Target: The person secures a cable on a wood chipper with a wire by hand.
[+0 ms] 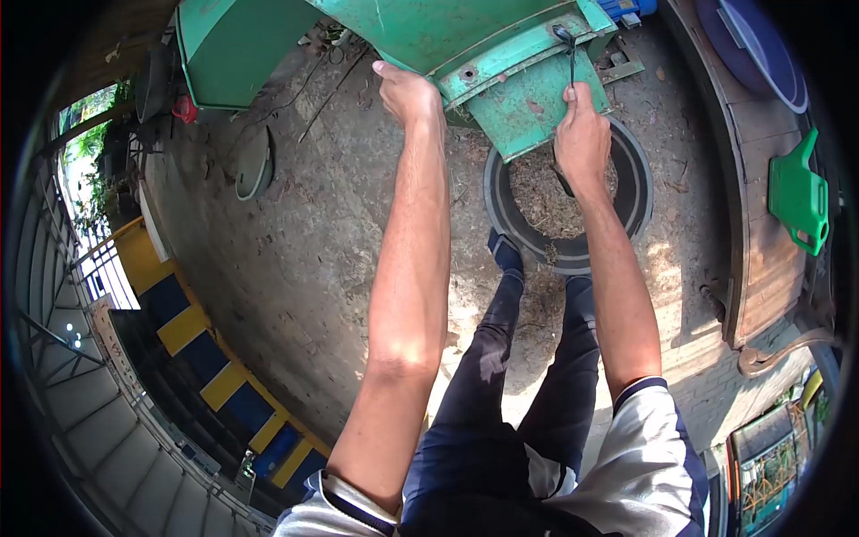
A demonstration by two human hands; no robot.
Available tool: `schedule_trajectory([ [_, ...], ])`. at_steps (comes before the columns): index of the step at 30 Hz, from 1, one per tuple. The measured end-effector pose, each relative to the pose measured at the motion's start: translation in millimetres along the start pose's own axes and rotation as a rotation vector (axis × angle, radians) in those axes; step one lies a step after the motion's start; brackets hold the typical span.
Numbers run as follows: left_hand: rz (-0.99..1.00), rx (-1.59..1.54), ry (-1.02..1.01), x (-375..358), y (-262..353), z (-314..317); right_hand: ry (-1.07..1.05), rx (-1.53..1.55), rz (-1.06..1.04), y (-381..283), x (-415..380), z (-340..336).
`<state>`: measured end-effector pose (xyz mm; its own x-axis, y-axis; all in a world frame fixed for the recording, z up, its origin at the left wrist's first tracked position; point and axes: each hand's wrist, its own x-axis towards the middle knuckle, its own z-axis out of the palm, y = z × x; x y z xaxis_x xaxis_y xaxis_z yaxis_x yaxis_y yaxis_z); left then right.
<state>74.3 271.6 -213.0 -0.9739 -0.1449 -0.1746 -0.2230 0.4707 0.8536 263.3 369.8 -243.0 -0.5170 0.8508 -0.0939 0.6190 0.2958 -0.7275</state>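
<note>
My right hand (583, 139) is closed around a dark wrench (572, 63). The wrench's head rests at the flange of a green metal machine (403, 31), above its sloping discharge chute (528, 103). An open bolt hole shows at the flange's other end. My left hand (410, 94) grips the machine's lower edge, with its thumb pointing up and some fingers hidden. Under the chute stands a round black tub (633, 197) holding dry chopped plant matter (555, 201).
A green metal hopper (237, 54) is at the upper left, near a cut container (255, 166) on the concrete floor. On the right, a wooden bench (774, 277) carries a green watering can (798, 192) and a purple basin (761, 49). A yellow-and-blue edge (210, 331) runs along the left.
</note>
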Motion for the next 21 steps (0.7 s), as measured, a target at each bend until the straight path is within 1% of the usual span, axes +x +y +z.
schedule_trajectory([
  [1, 0.064, 0.064, -0.050, 2, -1, -3, 0.008, -0.004, 0.006, -1, 0, 2],
  [2, 0.060, 0.073, -0.057, 0, 1, -6, 0.040, 0.000, -0.002, -2, -3, 5],
  [3, 0.083, 0.143, -0.029, -6, 4, -7, 0.070, 0.005, -0.007, -2, -6, 7],
  [4, 0.105, 0.213, 0.003, -11, 7, -9, 0.056, -0.004, 0.002, -2, -8, 6],
  [5, 0.108, 0.221, 0.002, -13, 11, -8, 0.054, 0.001, 0.010, -2, -7, 5],
  [7, 0.165, 0.181, 0.130, -16, 10, -4, 0.096, 0.166, -0.011, 5, -11, 7],
  [8, 0.172, 0.177, 0.201, -16, 7, -1, 0.087, 0.190, -0.025, 6, -14, 4],
  [9, 0.182, 0.204, 0.198, -17, 11, -3, 0.079, 0.205, -0.002, 4, -16, 4],
  [11, 0.147, 0.139, 0.182, -23, 13, -2, 0.162, 0.323, -0.062, 5, -18, -2],
  [12, 0.153, 0.182, 0.148, -20, 11, -3, 0.083, 0.293, 0.028, 6, -20, -10],
  [13, 0.160, 0.174, 0.144, -18, 11, -2, 0.093, 0.294, 0.025, 14, -20, -7],
  [15, 0.173, 0.152, 0.118, -17, 8, -4, 0.144, 0.276, -0.088, 30, -26, -6],
  [17, 0.166, 0.112, 0.052, -12, 5, -2, 0.158, 0.288, -0.057, 34, -48, -18],
  [19, 0.152, 0.081, -0.007, -8, 3, -5, 0.142, 0.232, 0.048, 36, -77, -30],
  [20, 0.137, 0.061, -0.037, -7, 4, -5, 0.151, 0.227, 0.054, 33, -87, -31],
  [21, 0.122, 0.045, -0.070, -8, 5, -6, 0.220, 0.350, 0.075, 30, -97, -30],
])
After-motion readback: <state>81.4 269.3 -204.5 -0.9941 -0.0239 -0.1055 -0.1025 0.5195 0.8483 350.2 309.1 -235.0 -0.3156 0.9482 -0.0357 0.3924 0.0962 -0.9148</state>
